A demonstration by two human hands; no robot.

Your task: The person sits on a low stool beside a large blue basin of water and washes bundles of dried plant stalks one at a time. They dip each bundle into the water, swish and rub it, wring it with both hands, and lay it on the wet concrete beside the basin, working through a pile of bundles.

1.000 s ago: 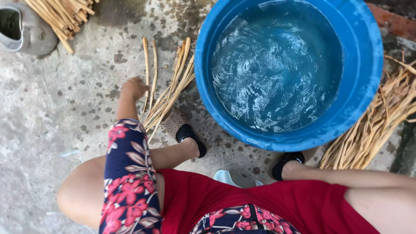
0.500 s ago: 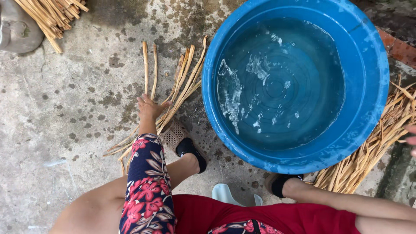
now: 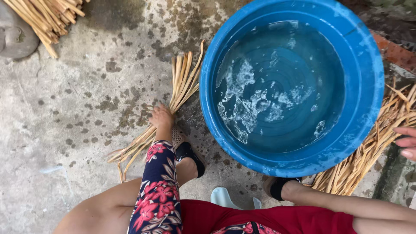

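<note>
Two hands in view, each at a separate pile of split cane strips. Left hand (image 3: 161, 117), in its flowered sleeve, is down on the small bundle of strips (image 3: 173, 104) lying on the concrete floor (image 3: 65, 112) just left of the blue tub (image 3: 364, 78). Fingers closed together over the strips about mid-length; from above I cannot tell whether they grip the bundle or only press it flat.

Change over the last second: the left hand has travelled from the near end of the bundle toward its middle, and the strips now lie fanned, far tips splayed toward the tub's rim, near tips spread by my left sandal (image 3: 186, 151). Half a second ago the water (image 3: 277, 95) was slopping against the left wall of the tub; ripples and foam remain but are settling. Nothing floats in it that I can see.

Right hand (image 3: 406, 142) shows only at the right edge: fingertips held loosely together, just beside the large heap of strips (image 3: 377, 143) right of the tub, holding nothing visible. It has come slightly further into view.

Reading: bundle is gathered under the left hand, dry side of the tub, not yet lifted.

Far left: another stack of cane (image 3: 43, 17), a grey pot (image 3: 15, 37) touching it.
</note>
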